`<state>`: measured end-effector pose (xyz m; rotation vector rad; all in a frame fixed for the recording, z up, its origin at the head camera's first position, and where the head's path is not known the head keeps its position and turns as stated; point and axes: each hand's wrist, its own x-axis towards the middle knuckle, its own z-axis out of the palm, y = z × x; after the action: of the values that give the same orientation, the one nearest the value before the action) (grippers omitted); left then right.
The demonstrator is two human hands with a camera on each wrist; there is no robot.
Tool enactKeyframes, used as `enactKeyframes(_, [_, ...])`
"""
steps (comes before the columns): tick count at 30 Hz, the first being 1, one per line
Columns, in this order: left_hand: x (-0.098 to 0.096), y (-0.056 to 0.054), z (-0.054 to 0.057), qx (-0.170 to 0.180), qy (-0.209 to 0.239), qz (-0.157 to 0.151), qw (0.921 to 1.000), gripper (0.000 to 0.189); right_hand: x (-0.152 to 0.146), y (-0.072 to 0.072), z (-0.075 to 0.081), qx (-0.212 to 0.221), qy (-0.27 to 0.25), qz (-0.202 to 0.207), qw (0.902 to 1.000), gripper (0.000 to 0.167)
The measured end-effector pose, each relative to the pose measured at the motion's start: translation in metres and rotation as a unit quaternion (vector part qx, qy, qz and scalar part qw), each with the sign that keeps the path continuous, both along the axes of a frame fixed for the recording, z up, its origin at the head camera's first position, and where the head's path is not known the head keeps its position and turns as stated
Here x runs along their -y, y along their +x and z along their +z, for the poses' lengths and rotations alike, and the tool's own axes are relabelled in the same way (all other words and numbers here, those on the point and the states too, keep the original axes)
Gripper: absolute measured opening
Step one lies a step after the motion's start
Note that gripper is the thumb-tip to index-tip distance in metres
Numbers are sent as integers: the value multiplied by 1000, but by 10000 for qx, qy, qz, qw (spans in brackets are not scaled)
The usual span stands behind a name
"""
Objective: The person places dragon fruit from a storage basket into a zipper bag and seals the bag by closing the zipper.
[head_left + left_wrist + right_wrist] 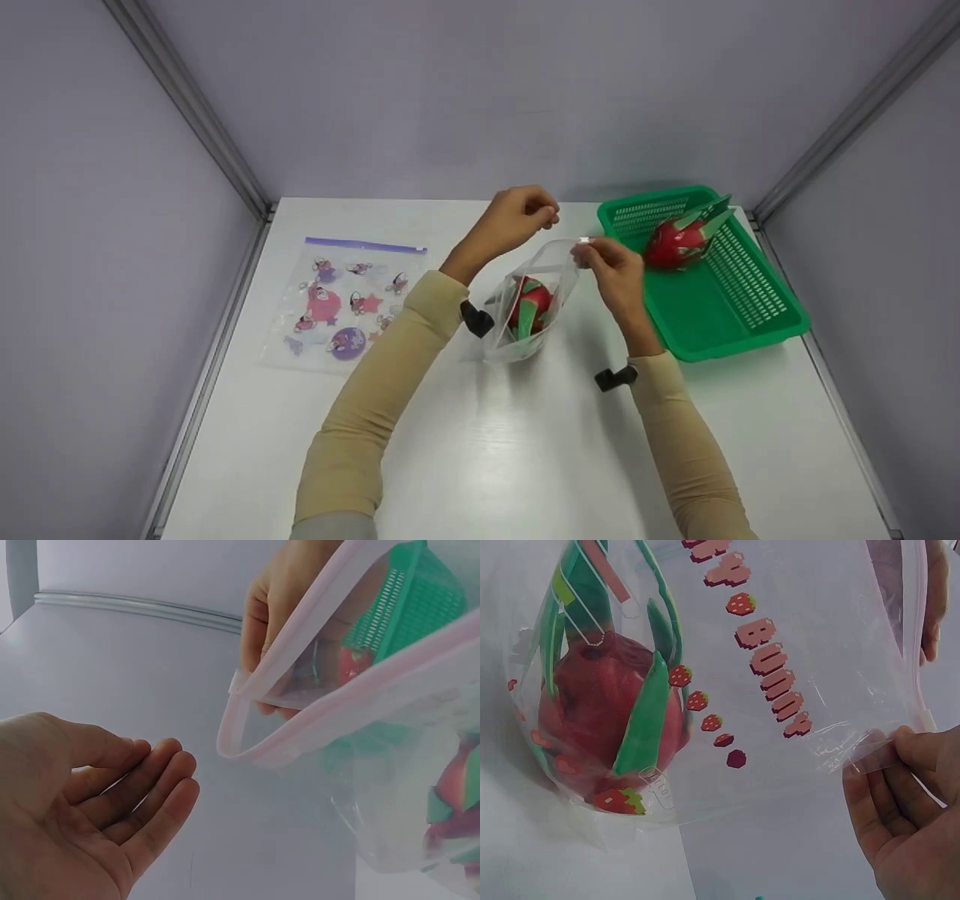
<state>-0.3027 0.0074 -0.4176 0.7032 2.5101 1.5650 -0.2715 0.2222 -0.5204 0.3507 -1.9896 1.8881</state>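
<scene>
While the right hand (pixel 619 274) pinches it, the filmy plastic bag (pixel 769 682) gapes.

"What's on the white table (pixel 480 457)?"
"A cartoon-printed zip bag (pixel 345 307) lies flat, left of centre; a green plastic basket (pixel 694 311) sits at right."
"And mid-frame?"
"A clear zip bag (pixel 553 257), seemingly resting there."

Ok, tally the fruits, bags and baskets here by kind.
Fruits: 2, the bagged fruit and the unbagged fruit
Bags: 2, the open bag and the flat bag
Basket: 1
Total: 5
</scene>
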Motion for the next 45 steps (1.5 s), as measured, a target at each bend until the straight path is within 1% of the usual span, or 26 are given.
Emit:
enactKeyframes(4, [-11,0,-1,-4,-349,-98,9993,23,4,8,11,-40,-19,31,10000,12])
enactKeyframes(8, [-19,0,-1,-35,-533,-151,9985,23,6,10,15,-85,16,13,10000,12])
enactKeyframes(13, [-26,-5,0,-35,-814,-211,9965,24,4,3,4,-27,100,-82,9999,13])
enactKeyframes(16, [-30,-7,0,33,-976,-281,9948,25,2,-2,-3,-30,129,-133,9998,13])
enactKeyframes(21, [-35,-7,0,71,-1163,-358,9925,26,1,-5,-6,-87,106,-133,9998,11])
enactKeyframes(28, [-40,-6,-3,139,-1190,-520,9914,24,0,-5,-7,-236,98,-65,9997,12])
enactKeyframes(33, [-41,-8,-7,75,-1247,-641,9901,21,0,-5,-8,-234,122,-80,9996,12])
enactKeyframes(37, [-41,-8,-9,-28,-1348,-626,9889,20,1,-3,-7,-128,152,-152,9997,12])
enactKeyframes(41, [-42,-8,-9,-59,-1432,-602,9878,23,2,-2,-7,-22,202,-278,9994,12])
enactKeyframes(45, [-41,-8,-9,-73,-1442,-585,9878,23,3,-1,-6,-11,233,-345,9991,13])
